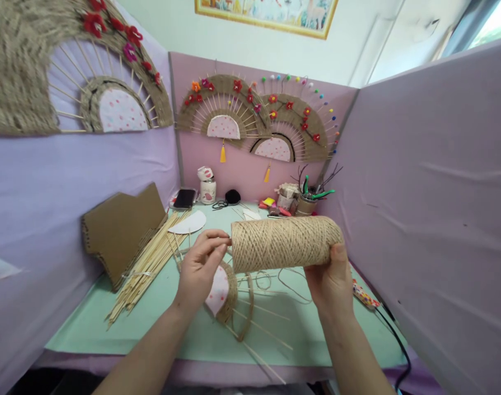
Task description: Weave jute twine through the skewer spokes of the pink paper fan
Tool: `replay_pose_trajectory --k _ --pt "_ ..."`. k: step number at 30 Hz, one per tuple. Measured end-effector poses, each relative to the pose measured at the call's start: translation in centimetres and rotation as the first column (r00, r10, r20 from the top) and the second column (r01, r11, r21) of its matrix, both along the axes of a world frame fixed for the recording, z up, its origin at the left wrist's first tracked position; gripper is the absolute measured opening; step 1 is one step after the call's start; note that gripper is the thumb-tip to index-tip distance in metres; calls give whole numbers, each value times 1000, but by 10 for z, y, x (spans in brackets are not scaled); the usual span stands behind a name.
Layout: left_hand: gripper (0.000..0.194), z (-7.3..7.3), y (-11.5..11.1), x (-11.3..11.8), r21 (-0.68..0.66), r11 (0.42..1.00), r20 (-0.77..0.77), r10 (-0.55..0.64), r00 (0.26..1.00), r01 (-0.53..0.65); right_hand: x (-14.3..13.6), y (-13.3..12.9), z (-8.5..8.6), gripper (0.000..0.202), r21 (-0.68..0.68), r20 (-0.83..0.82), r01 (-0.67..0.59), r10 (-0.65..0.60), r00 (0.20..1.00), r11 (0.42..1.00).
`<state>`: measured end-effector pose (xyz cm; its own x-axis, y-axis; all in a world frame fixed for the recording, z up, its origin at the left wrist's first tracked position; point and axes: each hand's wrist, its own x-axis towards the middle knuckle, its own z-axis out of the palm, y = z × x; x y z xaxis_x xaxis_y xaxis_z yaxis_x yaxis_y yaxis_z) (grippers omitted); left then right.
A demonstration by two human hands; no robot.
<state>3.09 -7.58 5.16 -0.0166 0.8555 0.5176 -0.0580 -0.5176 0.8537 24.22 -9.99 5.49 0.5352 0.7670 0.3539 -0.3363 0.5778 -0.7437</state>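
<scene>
Twine in a fat roll (283, 244) is lying sideways up over the green table (159, 334), and I am holding it there. My right hand (330, 280) is closing round the right end, with the thumb pressing on the front. My left hand (201, 263) is reaching to the left end, with thumb and fingers bending close together, nearly pinching; I can't tell if they are holding a bit of string. Below the roll, a half-made fan (232, 299) is lying on the table, with thin sticks poking out and a dotted middle (218, 291) showing. Left of the roll, a big bunch of long sticks (143, 269) is lying beside brown cardboard (118, 230), and a white half circle (188, 223) is resting near the tops of those sticks. Behind the roll, a white jar (208, 191) is standing to the left, and a pot (305, 206) is holding green-handled tools (324, 194) to the right. Right of the roll, lower down, a spotty thing (364, 294) is lying. High behind the roll, big fans (223, 83) are hanging on the pink wall (242, 175).
</scene>
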Motion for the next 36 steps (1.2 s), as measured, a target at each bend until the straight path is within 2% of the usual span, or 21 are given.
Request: replay_pose_trajectory --k 2,3,5,7,9,11,12,15,17,20,22,23,25,26,27,28,29,31,32,34,36 --pt "24 -6 0 -5 -57 998 0 -12 1000 12 -4 2 -4 38 -5 -17 -9 9 1000 1000" --pt "27 -8 1 -9 -97 993 -25 -67 997 65 -6 3 -6 38 -3 -27 -17 17 1000 1000" --pt "32 -11 4 -16 -198 952 -84 -255 963 235 -8 6 -9 36 -9 -37 -37 36 999 999" --pt "36 -11 9 -24 -316 844 -96 -482 871 433 -8 7 -13 34 -34 -35 -51 50 998 998" --pt "43 -12 15 -32 -414 686 -47 -672 739 598 -6 9 -16 33 -70 -31 -64 62 998 996" --pt "52 -17 20 -34 -453 571 4 -767 642 685 -4 9 -19 32 -113 -31 -92 89 996 989" --pt "55 -22 22 -33 -441 558 27 -775 631 703 -4 10 -20 32 -136 -30 -105 102 994 985" --pt "59 -37 23 -21 -349 637 136 -691 710 687 -3 12 -19 32 -185 -1 -139 141 990 973" --pt "51 -44 21 -11 -358 648 296 -605 739 673 -4 14 -16 36 -171 33 -188 197 980 967" --pt "41 -43 17 -7 -357 679 464 -468 752 642 -1 14 -11 48 -114 61 -291 299 952 950" --pt "43 -37 17 -12 -360 704 500 -409 763 613 5 13 -8 52 -134 82 -334 346 934 933" --pt "45 -34 18 -17 -369 716 499 -385 776 592 10 12 -7 52 -185 109 -371 394 913 910" --pt "45 -28 20 -29 -395 747 463 -340 818 534 25 10 -6 46 -360 179 -446 530 829 819" --pt "43 -27 22 -35 -408 760 435 -325 840 506 34 9 -6 39 -444 210 -442 571 794 779" --pt "41 -26 23 -41 -417 770 407 -317 857 483 44 8 -6 30 -502 236 -405 571 787 765" --pt "39 -26 24 -47 -427 775 380 -313 871 465 54 8 -5 22 -517 258 -336 518 816 787" --pt "37 -27 24 -52 -435 782 356 -307 883 447 64 7 -3 21 -488 270 -248 415 869 837" --pt "33 -30 22 -58 -458 786 317 -292 902 415 80 2 3 32 -348 236 -85 175 956 934" --pt "32 -32 21 -59 -473 783 306 -284 909 404 85 -3 8 37 -272 198 -39 96 975 961" --pt "31 -36 18 -57 -508 765 315 -263 912 396 90 -18 18 44 -156 147 9 15 989 988" --pt "31 -38 18 -53 -537 751 372 -199 907 385 93 -39 26 41 -92 158 47 -32 987 995"
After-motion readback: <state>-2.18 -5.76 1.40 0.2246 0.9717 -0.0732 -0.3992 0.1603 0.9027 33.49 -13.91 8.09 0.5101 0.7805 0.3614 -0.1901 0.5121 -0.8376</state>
